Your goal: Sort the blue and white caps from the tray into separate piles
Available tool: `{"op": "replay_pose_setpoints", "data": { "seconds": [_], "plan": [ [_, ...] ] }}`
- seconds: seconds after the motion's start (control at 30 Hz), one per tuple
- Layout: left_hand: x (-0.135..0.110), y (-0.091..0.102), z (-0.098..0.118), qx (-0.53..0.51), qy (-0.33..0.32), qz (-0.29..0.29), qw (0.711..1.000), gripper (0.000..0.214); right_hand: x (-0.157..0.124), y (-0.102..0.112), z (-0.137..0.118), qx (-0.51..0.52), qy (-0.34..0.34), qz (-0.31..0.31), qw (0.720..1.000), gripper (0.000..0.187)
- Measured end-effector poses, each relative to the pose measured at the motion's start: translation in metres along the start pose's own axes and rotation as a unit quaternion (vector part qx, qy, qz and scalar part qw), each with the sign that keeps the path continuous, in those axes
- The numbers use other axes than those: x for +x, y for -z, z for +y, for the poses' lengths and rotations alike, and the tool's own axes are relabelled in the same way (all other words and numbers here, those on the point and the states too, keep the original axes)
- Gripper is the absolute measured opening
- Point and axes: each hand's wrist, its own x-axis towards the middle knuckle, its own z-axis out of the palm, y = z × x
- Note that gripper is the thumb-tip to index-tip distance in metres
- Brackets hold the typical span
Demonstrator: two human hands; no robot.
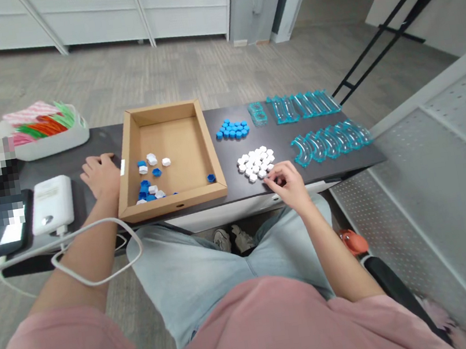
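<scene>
My right hand (287, 182) has its thumb and fingertips pinched on a white hexagonal piece at the lower right edge of a cluster of white hexagonal pieces (254, 162). The cluster lies in a flat layer on the dark tabletop. Just behind it is a group of blue hexagonal pieces (233, 131). Left of both stands an open cardboard box (168, 127), with loose white and blue pieces inside, mostly in its left part. My left hand (100, 175) rests on the table against the box's left side, fingers spread, holding nothing.
Clear teal straight parts (304, 106), curved parts (331, 141) and small square parts (258, 113) lie in rows on the right. On the left are a white power bank (52, 204) with a cable, a phone (8, 225) and a white basket (53, 144) of colourful strips.
</scene>
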Motion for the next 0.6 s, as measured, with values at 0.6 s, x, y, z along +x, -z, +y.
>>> {"op": "replay_pose_setpoints", "data": {
  "seconds": [0.6],
  "plan": [
    [-0.004, 0.000, 0.001, 0.006, -0.024, 0.021, 0.999, 0.064, 0.133, -0.164, -0.127, -0.064, 0.273, -0.326, 0.903, 0.023]
  ]
}}
